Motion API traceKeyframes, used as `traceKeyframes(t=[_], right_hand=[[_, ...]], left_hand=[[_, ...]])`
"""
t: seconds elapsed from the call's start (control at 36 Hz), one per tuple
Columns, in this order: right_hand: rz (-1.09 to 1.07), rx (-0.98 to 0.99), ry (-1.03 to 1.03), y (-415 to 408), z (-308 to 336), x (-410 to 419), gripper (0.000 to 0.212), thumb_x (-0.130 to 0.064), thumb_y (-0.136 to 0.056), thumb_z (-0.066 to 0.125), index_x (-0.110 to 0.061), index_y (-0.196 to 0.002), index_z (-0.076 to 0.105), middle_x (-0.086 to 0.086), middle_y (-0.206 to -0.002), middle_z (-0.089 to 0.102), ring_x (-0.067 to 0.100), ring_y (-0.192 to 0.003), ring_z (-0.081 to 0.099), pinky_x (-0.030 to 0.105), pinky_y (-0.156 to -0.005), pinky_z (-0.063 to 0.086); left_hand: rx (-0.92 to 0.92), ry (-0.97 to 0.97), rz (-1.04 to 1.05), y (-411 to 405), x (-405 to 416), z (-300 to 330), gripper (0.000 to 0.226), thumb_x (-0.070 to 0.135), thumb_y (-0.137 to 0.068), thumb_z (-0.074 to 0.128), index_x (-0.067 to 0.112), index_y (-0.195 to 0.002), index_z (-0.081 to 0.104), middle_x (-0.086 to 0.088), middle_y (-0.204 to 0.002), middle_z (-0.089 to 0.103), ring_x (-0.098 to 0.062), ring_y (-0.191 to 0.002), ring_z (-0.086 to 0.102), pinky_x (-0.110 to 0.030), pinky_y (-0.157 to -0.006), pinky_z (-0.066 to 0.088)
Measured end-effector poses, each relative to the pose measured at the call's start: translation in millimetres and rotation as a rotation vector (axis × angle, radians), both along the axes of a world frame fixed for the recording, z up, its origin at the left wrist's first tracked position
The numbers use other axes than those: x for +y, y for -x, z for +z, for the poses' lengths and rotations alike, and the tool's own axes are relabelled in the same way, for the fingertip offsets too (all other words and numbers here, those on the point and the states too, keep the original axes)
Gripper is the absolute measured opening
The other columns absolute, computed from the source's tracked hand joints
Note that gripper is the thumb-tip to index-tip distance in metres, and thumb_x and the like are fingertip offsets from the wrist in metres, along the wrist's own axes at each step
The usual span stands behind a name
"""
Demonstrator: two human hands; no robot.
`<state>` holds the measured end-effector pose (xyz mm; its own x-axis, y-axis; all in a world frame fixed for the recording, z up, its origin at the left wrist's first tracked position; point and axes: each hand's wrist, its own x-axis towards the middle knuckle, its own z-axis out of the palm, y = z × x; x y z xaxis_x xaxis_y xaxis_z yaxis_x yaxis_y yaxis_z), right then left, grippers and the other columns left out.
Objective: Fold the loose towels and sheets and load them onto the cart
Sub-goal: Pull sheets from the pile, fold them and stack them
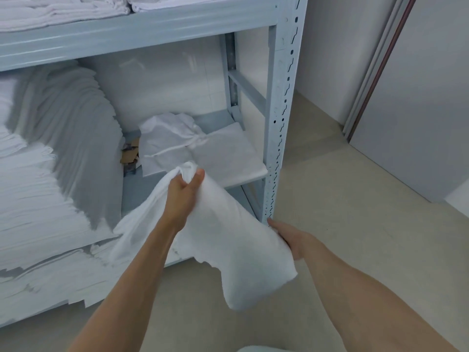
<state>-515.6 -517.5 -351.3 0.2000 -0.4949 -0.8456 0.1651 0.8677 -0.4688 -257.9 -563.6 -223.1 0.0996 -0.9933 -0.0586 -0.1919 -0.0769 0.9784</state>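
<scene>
A pale grey metal shelving rack [275,102] filled most of the view, its lower shelf packed with stacked white linens [45,179]. In front of it hung a loose white towel [228,237], held above the floor [355,250]. The left hand [186,185] pinched its upper corner; the right hand [291,240] closed on its right edge.

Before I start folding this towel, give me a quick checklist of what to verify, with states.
1. Left hand has a grip on the white towel, bunched at its top: ok.
2. Right hand holds the towel's right edge: ok.
3. Towel spread flat between hands: not ok, it sags.
4. Towel clear of the shelf post: cannot tell.
5. Cart in view for loading: not ok.
</scene>
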Motion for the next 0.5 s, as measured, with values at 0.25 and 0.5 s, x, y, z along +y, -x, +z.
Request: traceKeyframes(t=[0.25,0.5], right_hand=[[-0.32,-0.108,0.386,6.9,29.9,-29.3,0.043,-0.035,-0.094,0.063,-0.004,-0.125,0.064,0.016,-0.119,0.07,0.029,-0.105,0.069,0.038,-0.076,0.057],[-0.301,0.282,0.658,3.8,83.8,-57.8,0.059,-0.055,-0.072,0.081,-0.014,-0.113,0.071,0.002,-0.103,0.076,0.021,-0.095,0.073,0.038,-0.086,0.059]], left_hand=[[0.023,-0.211,0.149,-42.0,-21.5,-7.5,0.035,0.034,-0.096,0.063,-0.001,-0.091,0.061,-0.021,-0.094,0.065,-0.034,-0.082,0.066,-0.043,-0.076,0.055],[0.207,-0.412,0.259,-65.5,-22.4,-24.1,0.033,0.025,-0.094,0.069,0.002,-0.113,0.056,-0.013,-0.105,0.067,-0.029,-0.091,0.066,-0.044,-0.087,0.054]])
